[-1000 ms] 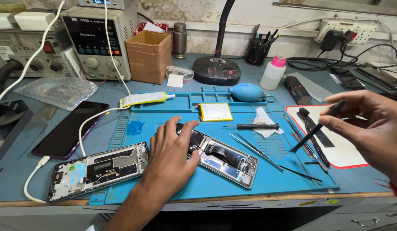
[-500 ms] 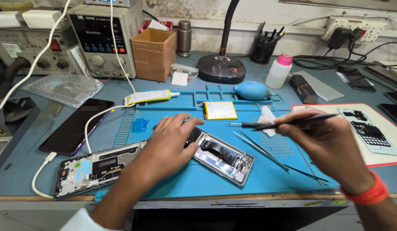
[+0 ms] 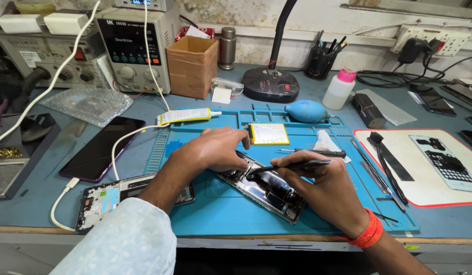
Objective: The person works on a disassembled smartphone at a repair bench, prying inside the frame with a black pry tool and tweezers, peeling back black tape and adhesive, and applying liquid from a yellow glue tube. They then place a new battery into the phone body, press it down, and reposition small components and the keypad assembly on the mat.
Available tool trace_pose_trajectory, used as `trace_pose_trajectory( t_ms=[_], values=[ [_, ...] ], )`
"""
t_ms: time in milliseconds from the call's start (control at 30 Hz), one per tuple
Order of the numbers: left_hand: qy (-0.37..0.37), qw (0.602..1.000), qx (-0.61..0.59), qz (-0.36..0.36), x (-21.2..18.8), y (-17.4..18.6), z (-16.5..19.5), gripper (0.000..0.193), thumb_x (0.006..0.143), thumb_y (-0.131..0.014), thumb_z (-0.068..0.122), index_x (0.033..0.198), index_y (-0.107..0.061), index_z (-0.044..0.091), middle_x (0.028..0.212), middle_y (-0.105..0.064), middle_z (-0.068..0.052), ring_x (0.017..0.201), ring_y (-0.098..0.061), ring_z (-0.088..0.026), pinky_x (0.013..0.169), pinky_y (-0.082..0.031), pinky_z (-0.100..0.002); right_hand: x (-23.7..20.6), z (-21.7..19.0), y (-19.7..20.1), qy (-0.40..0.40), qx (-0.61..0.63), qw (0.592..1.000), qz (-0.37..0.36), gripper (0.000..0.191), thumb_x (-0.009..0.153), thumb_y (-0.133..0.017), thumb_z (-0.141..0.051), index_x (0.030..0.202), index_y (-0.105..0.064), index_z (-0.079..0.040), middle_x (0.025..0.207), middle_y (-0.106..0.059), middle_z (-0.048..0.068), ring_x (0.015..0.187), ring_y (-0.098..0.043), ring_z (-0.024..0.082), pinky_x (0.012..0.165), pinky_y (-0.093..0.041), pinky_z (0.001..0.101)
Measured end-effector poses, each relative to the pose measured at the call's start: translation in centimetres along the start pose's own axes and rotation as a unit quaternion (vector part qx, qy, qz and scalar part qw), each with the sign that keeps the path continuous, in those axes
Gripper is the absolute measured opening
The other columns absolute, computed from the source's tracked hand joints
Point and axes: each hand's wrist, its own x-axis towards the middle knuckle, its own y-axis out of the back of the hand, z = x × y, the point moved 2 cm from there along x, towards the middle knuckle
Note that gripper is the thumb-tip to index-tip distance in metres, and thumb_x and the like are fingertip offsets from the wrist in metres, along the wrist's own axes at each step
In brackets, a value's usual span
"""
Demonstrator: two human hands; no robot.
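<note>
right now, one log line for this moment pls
left hand: pressing down opened phone | right hand: holding black tool, tip on phone's inside | surface: blue mat | nearby: yellow-edged battery

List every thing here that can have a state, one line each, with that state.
Opened silver phone frame: back off, insides exposed, flat on blue mat.
Left hand: pressing down on the frame's upper end.
Right hand: gripping thin black tool.
Thin black tool: tip down in the frame.
Second opened phone: white cable plugged in.
Dark phone with black screen: screen off.
Brown cardboard box: open.
</note>
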Motion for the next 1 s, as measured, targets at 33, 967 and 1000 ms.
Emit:
trace_pose_trajectory(
  t_ms=[33, 967, 1000],
  values=[
    [-0.003, 1.000, 0.001, 0.001, 0.1, -0.2, -0.1, 0.054, 0.075, -0.077, 0.043, 0.122, -0.063, 0.018, 0.120, -0.066, -0.009, 0.124, -0.057, -0.028, 0.107, -0.038, -0.045, 0.0, 0.1, 0.0, -0.005, 0.002, 1.000, -0.003, 0.017, 0.085, -0.074, -0.003, 0.102, -0.076, -0.002, 0.105, -0.082, 0.005, 0.096, -0.079, 0.011, 0.085, -0.061, 0.0285],
    [-0.043, 0.998, -0.033, -0.015, -0.1, -0.3, -0.4, 0.038, 0.078, -0.076, 0.041, 0.112, -0.075, 0.024, 0.121, -0.067, -0.008, 0.127, -0.054, -0.027, 0.107, -0.042, -0.042, 0.4, 0.1, -0.5, 0.015, 0.027, 0.998, -0.055, 0.014, 0.088, -0.073, -0.005, 0.101, -0.077, -0.001, 0.108, -0.082, 0.009, 0.095, -0.078, 0.012, 0.084, -0.062, 0.0299],
    [-0.031, 0.999, -0.023, -0.013, 0.1, -0.4, -0.3, 0.036, 0.079, -0.075, 0.041, 0.111, -0.075, 0.024, 0.121, -0.067, -0.008, 0.127, -0.054, -0.027, 0.107, -0.041, -0.043, 0.4, 0.1, -0.5, 0.020, 0.025, 0.998, -0.054, 0.014, 0.088, -0.073, -0.005, 0.101, -0.078, -0.002, 0.108, -0.082, 0.008, 0.095, -0.077, 0.012, 0.084, -0.062, 0.0299]
  ],
)
